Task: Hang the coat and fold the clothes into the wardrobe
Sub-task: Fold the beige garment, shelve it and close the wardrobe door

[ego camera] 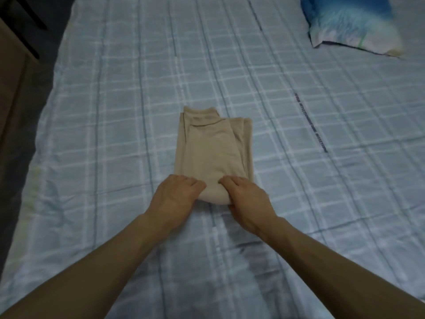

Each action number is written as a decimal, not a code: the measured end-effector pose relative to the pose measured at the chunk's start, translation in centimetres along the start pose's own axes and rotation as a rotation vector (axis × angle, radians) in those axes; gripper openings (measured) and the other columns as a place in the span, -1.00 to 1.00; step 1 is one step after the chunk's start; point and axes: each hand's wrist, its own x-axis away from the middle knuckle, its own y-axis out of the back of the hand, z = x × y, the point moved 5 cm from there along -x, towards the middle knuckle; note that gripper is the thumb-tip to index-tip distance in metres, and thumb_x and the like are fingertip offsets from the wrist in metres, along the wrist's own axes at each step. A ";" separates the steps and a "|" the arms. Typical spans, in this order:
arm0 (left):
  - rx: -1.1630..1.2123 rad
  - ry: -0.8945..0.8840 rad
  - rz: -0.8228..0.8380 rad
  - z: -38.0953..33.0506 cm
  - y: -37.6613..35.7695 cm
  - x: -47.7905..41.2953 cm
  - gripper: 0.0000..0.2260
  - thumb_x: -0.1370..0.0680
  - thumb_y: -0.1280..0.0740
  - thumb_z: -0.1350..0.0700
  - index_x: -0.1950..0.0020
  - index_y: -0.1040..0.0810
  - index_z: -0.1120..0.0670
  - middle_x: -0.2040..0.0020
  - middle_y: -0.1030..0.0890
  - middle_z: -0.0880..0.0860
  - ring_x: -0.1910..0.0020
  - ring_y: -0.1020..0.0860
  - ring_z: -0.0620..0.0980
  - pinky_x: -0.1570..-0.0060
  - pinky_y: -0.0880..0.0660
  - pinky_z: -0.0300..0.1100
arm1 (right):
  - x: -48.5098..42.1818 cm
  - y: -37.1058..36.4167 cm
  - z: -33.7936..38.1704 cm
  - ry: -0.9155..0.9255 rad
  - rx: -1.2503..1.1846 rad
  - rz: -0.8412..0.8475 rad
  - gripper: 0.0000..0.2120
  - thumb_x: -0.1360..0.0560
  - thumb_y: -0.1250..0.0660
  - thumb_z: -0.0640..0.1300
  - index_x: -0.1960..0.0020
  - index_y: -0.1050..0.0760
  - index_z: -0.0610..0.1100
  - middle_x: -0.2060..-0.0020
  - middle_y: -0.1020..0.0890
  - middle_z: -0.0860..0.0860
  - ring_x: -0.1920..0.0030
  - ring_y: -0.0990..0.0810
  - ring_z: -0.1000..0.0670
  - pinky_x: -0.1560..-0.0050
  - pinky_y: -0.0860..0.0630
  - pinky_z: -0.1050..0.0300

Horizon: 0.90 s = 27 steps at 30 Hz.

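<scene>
Head view: your beige garment lies near the middle of the bed, already narrowed to a long strip that runs from 6 toward 12 o'clock, collar end at 12. Your left hand and right hand sit side by side on the 6 o'clock end. Both have their fingers curled over the top of the cloth and are gripping it where it bulges into a rounded lip. Holding the two near corners at once looks meant to keep the strip square, so I judge you are about to carry this end toward 12 o'clock to halve it. Soft fabric like this may slip sideways if one hand leads. A blue pillow rests at 2 o'clock, well apart. No wardrobe, drawer or basket shows here, so its contents cannot be told.
</scene>
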 end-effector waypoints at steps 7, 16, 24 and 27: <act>0.143 -0.076 0.248 -5.9 2.0 9.1 -0.90 -0.29 -0.43 -0.01 0.23 -0.58 -0.11 0.35 -0.58 -0.14 0.43 -0.56 -0.13 0.46 -0.41 -0.33 | 8.8 1.4 4.5 0.078 -0.070 0.396 -0.60 -0.40 -0.32 -0.10 -0.24 -0.47 0.00 -0.08 -0.54 -0.01 -0.02 -0.58 -0.11 0.07 -0.51 0.01; 0.479 0.166 0.139 -2.9 7.7 3.9 -0.96 -0.48 -0.31 -0.04 0.15 -0.49 -0.11 0.22 -0.61 -0.06 0.24 -0.58 0.00 0.27 -0.37 -0.22 | 4.6 7.8 2.9 -0.005 -0.118 0.201 -0.58 -0.29 -0.25 0.05 -0.12 -0.51 0.00 0.02 -0.61 0.01 0.02 -0.58 -0.10 0.09 -0.51 0.01; 0.162 0.459 -0.137 0.2 6.6 -1.2 -0.66 -0.50 -0.33 0.09 -0.27 -0.51 0.08 -0.17 -0.57 0.08 -0.14 -0.49 0.13 -0.12 -0.40 0.02 | -1.2 8.9 -0.4 -0.134 0.013 -0.296 -0.60 -0.37 -0.40 -0.28 -0.20 -0.55 -0.14 -0.10 -0.59 -0.12 -0.06 -0.56 -0.16 -0.08 -0.45 -0.03; 0.055 0.239 -0.188 -2.6 5.1 -0.1 -0.68 -0.53 -0.25 0.06 -0.22 -0.58 0.16 -0.16 -0.60 0.14 -0.14 -0.54 0.18 -0.16 -0.41 0.05 | -0.5 6.3 1.0 0.003 -0.069 -0.233 -0.71 -0.50 -0.28 -0.10 -0.17 -0.53 -0.19 -0.16 -0.55 -0.14 -0.13 -0.52 -0.15 -0.15 -0.43 -0.01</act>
